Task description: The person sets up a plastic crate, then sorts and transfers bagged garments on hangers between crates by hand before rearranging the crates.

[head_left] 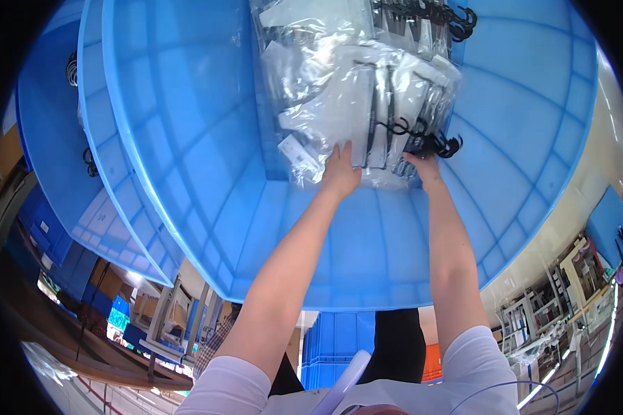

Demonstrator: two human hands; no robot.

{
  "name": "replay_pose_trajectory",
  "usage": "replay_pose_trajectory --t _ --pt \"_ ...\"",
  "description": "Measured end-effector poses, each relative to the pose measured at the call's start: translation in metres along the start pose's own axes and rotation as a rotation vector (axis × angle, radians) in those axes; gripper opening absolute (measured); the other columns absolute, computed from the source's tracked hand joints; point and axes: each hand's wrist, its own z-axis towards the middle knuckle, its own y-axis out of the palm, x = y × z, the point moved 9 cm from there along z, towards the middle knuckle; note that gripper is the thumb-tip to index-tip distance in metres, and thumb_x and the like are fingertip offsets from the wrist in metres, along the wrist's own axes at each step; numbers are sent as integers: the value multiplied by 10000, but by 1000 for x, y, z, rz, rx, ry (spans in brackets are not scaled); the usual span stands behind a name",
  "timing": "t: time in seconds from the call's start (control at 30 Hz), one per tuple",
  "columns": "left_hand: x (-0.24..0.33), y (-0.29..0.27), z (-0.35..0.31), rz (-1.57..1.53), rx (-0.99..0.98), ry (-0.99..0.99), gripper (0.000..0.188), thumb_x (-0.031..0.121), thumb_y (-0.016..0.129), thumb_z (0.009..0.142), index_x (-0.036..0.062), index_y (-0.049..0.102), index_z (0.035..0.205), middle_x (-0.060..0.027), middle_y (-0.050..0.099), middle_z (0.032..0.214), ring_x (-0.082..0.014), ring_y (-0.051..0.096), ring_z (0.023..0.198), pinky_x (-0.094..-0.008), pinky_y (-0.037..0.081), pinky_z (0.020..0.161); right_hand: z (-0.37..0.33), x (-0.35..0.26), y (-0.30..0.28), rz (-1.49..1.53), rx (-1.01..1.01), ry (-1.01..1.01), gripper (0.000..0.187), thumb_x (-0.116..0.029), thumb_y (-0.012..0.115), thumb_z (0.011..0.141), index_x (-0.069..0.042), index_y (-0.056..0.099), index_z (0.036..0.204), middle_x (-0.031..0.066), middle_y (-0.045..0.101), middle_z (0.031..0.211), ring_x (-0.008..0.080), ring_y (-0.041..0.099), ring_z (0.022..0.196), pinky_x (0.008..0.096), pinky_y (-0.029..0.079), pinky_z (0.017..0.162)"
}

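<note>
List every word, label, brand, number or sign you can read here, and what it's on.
None is clear enough to quote.
White label at the lower left of the clear plastic bags, near the left hand: print too small to read.
Small dark marking on the neighboring blue bin at left: too blurred to read.
White sticker at far left, below that bin: too small to read.

Warehouse or workshop: large blue bins (374, 242)
</note>
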Motion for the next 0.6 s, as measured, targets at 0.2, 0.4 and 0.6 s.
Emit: replay_pose_trajectory --t 0.2,0.4,0.6 --pt "45 -50 -91 -135 -163 175 470 180 587 934 0 513 1361 -255 541 1356 -419 499 1267 -483 412 1069 -18 14 -24 -496 512 -46 1003 -405 877 683 70 393 1423 304 541 1318 436 501 1248 450 406 1062" --pt "79 -274 -248 -183 267 705 360 -50 638 822 12 612 1175 -167 665 1083 -321 660 963 -407 534 828 -85 -22 19 -418 369 -98 873 -278 800 769 39 359 1453 300 511 1330 435 450 1280 448 377 1088" --pt "-164 -454 -278 -370 897 4 251 10 637 877 -18 563 1115 -143 617 1019 -280 606 941 -364 500 826 -211 -187 99 -428 290 -399 717 -118 697 853 32 344 1458 247 408 1420 388 444 1296 421 354 1096"
